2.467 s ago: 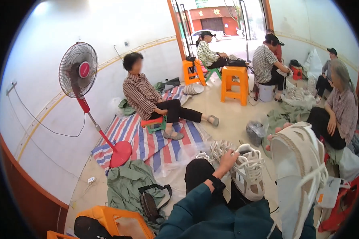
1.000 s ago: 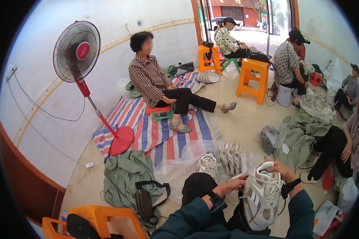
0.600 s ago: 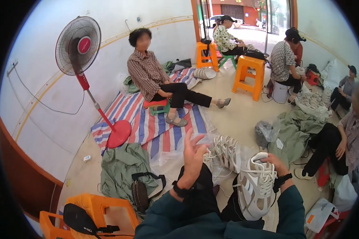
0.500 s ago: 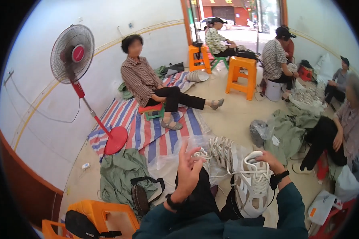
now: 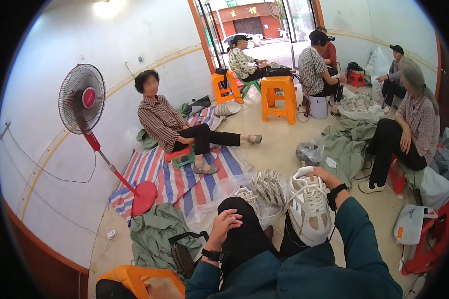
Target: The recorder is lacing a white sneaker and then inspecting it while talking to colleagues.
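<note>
A white and beige lace-up sneaker stands on my right thigh, its toe toward me. My right hand grips it at the heel collar, with the fingertips partly hidden inside the opening. My left hand is beside my left knee, loosely bent and fingers a little apart, with nothing in it. Past my knees, several similar sneakers lie together on clear plastic sheeting. A dark band sits on each of my wrists.
A red standing fan and a seated person on a striped tarp are to the left. Green cloth and an orange stool lie nearer. Other people sit around an orange stool and a shoe pile.
My left hand has dropped from its raised, spread position to beside my left knee. The sneaker stays in my right hand. The view has shifted, and more of the right side shows.
</note>
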`<state>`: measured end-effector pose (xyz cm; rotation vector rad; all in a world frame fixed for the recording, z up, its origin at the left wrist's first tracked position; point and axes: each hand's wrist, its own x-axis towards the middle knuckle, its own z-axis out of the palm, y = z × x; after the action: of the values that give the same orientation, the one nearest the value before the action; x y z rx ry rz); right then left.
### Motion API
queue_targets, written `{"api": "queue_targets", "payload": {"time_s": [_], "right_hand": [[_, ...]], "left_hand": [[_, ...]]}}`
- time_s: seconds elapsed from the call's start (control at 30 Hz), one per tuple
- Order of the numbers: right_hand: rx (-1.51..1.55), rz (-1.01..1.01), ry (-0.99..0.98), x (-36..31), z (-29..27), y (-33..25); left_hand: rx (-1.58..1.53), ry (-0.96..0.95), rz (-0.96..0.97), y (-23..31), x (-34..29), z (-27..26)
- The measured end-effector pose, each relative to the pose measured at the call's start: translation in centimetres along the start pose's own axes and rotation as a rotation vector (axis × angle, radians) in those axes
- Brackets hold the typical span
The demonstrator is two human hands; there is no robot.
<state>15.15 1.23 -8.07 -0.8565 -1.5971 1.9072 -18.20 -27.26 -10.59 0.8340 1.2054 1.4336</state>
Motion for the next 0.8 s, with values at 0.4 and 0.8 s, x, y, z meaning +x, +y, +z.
{"api": "queue_targets", "payload": {"time_s": [0.4,0.8], "right_hand": [[0.048,0.015,0.052,-1.5,1.1,-0.9],[0.025,0.036,0.032,0.0,-1.8,0.4]], "left_hand": [[-0.16,-0.006,-0.046,0.9,-2.2,-0.9],[-0.536,0.005,0.478,16.6,-3.3,3.4]]}}
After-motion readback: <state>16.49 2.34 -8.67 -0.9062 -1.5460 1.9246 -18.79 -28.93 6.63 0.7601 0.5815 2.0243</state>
